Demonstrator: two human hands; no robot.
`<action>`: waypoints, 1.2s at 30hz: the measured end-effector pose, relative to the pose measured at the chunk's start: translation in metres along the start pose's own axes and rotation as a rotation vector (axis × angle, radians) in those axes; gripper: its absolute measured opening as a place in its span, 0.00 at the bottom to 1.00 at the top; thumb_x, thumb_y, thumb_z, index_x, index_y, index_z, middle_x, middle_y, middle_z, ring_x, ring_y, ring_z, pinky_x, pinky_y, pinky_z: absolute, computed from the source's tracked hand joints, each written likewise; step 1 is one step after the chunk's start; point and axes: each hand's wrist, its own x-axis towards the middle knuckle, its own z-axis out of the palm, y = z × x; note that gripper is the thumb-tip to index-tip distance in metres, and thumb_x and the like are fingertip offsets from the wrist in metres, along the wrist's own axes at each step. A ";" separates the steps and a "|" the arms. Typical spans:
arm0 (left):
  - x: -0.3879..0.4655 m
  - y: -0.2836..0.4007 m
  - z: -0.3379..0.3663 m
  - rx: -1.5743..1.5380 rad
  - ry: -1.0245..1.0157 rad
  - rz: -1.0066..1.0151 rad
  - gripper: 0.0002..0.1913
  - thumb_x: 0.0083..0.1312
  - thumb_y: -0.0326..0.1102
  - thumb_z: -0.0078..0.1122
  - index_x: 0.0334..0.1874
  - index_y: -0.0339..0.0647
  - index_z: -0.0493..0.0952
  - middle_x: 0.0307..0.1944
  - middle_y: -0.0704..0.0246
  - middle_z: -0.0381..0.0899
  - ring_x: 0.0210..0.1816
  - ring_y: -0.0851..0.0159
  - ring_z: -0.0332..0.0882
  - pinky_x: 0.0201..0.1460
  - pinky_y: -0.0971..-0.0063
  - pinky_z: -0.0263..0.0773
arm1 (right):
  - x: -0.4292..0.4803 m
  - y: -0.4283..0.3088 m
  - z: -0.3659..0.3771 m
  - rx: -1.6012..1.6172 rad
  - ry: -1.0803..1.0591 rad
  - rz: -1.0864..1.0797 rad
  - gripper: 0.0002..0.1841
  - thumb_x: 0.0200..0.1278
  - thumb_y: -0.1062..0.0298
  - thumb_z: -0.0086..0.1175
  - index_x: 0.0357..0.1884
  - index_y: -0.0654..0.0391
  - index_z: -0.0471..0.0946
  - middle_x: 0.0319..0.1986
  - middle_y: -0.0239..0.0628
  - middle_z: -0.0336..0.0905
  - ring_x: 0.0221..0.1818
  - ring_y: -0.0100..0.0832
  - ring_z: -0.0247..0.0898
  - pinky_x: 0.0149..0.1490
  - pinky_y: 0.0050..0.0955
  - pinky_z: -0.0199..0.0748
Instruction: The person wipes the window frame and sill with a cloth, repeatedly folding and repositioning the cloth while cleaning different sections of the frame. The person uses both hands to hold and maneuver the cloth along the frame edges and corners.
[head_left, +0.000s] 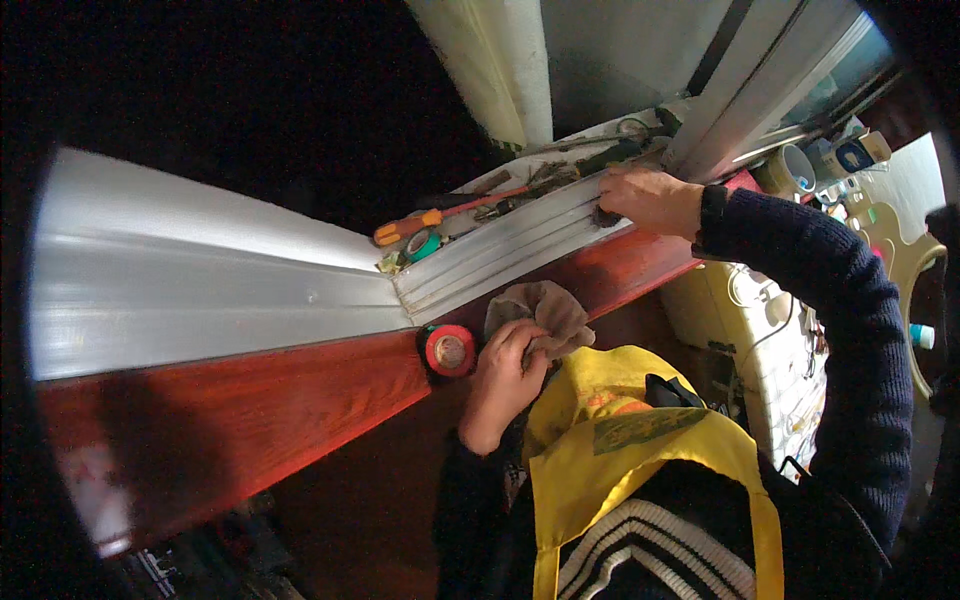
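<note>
A crumpled grey-brown cloth (553, 313) is gripped in my left hand (506, 375), just in front of the wooden sill's edge. My right hand (652, 199) reaches to the far end of the aluminium window track (502, 244). Its fingers are closed on a small dark object (606, 217) pressed against the grooves; the fingers hide most of it, so I cannot tell what it is. Dirt lines the track's grooves. Beside my left hand, a roll of red tape (450, 351) rests on the red-brown wooden sill (285, 397).
Behind the track lie a screwdriver (409, 227) with an orange and brown handle, a roll of green tape (422, 245) and other tools. A vertical window frame (735, 90) rises beyond my right hand. A white cabinet (772, 360) and cups (787, 169) stand at the right.
</note>
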 end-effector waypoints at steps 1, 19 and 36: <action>-0.001 -0.001 0.002 -0.012 0.007 -0.021 0.12 0.59 0.25 0.58 0.45 0.35 0.79 0.48 0.54 0.80 0.51 0.46 0.78 0.54 0.61 0.74 | 0.002 0.001 0.001 -0.061 -0.005 -0.035 0.08 0.55 0.68 0.58 0.37 0.56 0.81 0.32 0.45 0.80 0.37 0.47 0.79 0.43 0.42 0.80; 0.010 0.025 -0.001 -0.596 0.139 -0.172 0.10 0.68 0.24 0.47 0.48 0.34 0.75 0.43 0.70 0.79 0.44 0.73 0.74 0.52 0.78 0.70 | -0.022 -0.075 -0.073 0.622 0.645 0.383 0.14 0.60 0.78 0.58 0.49 0.64 0.76 0.42 0.45 0.77 0.46 0.38 0.78 0.50 0.33 0.78; 0.082 0.139 0.101 -0.769 -0.233 -0.080 0.12 0.68 0.27 0.45 0.51 0.32 0.73 0.49 0.64 0.77 0.50 0.68 0.74 0.59 0.72 0.69 | -0.423 -0.224 0.070 0.986 1.136 1.731 0.12 0.61 0.76 0.58 0.48 0.61 0.76 0.36 0.28 0.78 0.38 0.20 0.72 0.44 0.22 0.71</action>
